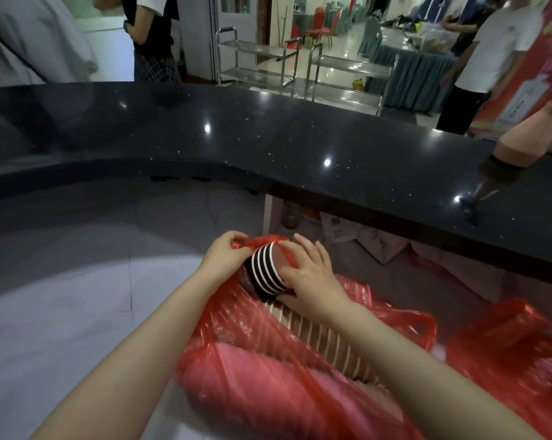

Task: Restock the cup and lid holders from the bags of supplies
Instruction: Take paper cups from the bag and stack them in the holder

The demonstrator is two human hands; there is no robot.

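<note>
A red plastic bag point(246, 369) lies on the grey lower counter in front of me. A long stack of black paper cups with white rims point(265, 268) pokes out of its open mouth, and the rest of the stack shows through the plastic. My left hand point(224, 255) pinches the bag's edge at the opening. My right hand point(306, 274) grips the exposed end of the cup stack, fingers curled over the top cup. No cup or lid holder is in view.
A second red bag point(503, 354) sits to the right. A raised black stone counter point(268, 144) curves across ahead, with a pink bottle point(519, 141) at its right. Boxes lie under it. People stand beyond, with steel carts point(259, 58).
</note>
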